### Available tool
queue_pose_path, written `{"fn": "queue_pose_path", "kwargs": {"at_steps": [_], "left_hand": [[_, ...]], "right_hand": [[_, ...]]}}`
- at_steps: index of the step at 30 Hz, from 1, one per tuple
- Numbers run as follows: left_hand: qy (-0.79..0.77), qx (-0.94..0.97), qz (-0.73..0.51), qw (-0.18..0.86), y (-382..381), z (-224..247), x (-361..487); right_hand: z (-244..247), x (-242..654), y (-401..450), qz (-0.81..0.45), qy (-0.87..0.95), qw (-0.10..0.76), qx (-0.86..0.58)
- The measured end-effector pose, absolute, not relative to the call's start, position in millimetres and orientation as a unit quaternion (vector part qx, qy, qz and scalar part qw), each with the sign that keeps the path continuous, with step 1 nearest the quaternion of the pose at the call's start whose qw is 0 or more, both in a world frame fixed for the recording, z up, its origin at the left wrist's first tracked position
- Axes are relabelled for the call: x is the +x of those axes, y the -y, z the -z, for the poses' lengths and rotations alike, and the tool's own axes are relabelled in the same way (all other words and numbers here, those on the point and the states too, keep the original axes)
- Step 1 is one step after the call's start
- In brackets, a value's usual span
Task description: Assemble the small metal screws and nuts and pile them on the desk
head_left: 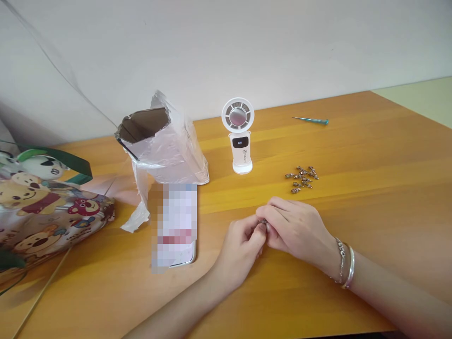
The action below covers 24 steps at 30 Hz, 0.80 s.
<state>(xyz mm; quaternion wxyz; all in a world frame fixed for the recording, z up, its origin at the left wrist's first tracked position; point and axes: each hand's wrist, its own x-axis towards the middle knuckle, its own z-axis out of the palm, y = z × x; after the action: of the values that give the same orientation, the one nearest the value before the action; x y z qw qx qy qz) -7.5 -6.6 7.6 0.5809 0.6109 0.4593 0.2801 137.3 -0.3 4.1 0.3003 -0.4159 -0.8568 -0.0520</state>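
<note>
My left hand and my right hand meet above the front middle of the table. Both are closed, fingertips pinched together on a small metal fitting. Only a sliver of it shows between the fingers, so its full shape is hidden. Just beyond my right hand lies a loose pile of several small metal fittings, brownish and screw-like, with thin pins at one end. Farther back is a small screwdriver with a translucent teal handle, its shaft pointing left.
A white handheld fan stands upright at the back middle. Left of it is an open carton in torn plastic wrap. A phone, partly blurred out, lies before the carton. A cartoon-printed bag fills the left side. The wall borders the wooden table.
</note>
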Motion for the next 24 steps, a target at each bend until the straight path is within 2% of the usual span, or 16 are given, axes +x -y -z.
{"fn": "queue_pose_path", "kwargs": {"at_steps": [5, 12, 24], "left_hand": [[-0.450, 0.616, -0.283, 0.582, 6.8, -7.9, -8.1], [-0.451, 0.628, -0.277, 0.571, 3.4, -6.5, -10.9], [-0.416, 0.626, -0.266, 0.603, 0.7, -6.0, -13.2]], "right_hand": [[-4.2, 140.0, -1.3, 0.028, 0.857, 0.299, -0.418], [-3.9, 148.1, -3.7, -0.210, 0.828, 0.301, -0.425], [-4.1, 154.0, -8.1, -0.286, 0.829, 0.313, -0.365]]}}
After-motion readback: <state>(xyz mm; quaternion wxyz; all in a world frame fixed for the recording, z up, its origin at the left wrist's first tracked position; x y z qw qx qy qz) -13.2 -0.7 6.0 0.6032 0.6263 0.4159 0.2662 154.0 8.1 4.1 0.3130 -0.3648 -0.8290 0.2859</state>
